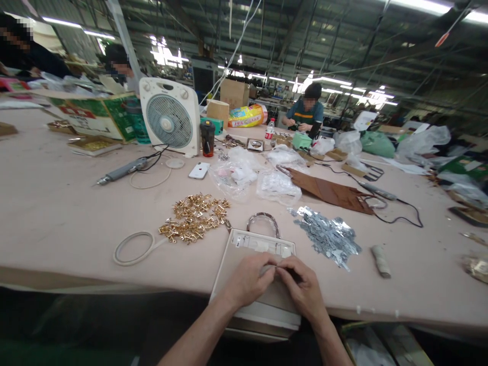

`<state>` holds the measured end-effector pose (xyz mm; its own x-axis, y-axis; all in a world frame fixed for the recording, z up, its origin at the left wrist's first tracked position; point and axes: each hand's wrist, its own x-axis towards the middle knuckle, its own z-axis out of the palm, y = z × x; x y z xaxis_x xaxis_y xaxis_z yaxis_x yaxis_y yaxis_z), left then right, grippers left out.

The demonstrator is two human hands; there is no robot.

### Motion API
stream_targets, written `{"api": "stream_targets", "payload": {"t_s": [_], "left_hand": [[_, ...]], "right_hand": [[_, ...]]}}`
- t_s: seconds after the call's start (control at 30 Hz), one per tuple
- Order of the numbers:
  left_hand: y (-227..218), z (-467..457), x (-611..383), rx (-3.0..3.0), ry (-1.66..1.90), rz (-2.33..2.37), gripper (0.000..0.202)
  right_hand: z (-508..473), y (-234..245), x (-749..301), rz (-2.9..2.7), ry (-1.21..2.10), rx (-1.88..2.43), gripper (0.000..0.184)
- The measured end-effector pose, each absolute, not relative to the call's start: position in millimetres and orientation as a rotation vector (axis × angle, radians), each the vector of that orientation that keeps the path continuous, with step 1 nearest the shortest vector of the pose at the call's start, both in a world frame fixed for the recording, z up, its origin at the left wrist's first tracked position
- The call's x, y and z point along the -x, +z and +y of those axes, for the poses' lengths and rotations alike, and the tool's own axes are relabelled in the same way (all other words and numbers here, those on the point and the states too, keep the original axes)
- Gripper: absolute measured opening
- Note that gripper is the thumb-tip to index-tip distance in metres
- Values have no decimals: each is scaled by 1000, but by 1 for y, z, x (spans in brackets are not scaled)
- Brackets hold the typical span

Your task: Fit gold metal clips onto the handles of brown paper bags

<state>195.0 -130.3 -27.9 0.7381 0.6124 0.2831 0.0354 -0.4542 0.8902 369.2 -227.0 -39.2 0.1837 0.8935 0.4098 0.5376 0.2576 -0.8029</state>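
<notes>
A pale handbag (224, 264) lies at the table's front edge, its dark curved handle (277, 222) pointing away from me. Over the bag, my left hand (247, 277) and my right hand (305, 287) meet with their fingertips pinched together. Whatever is between them is too small and hidden to name. Left of the bag is a heap of small gold-coloured metal fittings (192, 218). To its right lies a pile of thin silver metal plates (328, 236).
A roll of tape (133, 248) lies at left and a grey cylindrical piece (380, 262) at right. Farther back are an electric screwdriver (122, 172), a phone (199, 171), a box fan (170, 119), plastic bags (280, 185) and a brown leather piece (330, 190). Another person (307, 112) works across the table.
</notes>
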Motion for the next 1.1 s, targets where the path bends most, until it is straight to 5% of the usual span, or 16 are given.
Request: {"api": "stream_targets", "payload": {"t_s": [0.5, 0.67, 0.8, 1.1], "left_hand": [[-32, -119, -198, -1719, 719, 643, 19], [-33, -126, -197, -2032, 707, 610, 15], [-34, -138, -193, -2493, 540, 417, 12], [-44, -145, -194, -2691, 501, 239, 13]], "right_hand": [[-234, -56, -359, -1614, 149, 1317, 15], [-244, -61, -371, -1149, 109, 1357, 3], [-222, -41, -380, -992, 348, 1503, 22], [-132, -20, -329, -1446, 619, 1458, 28]]}}
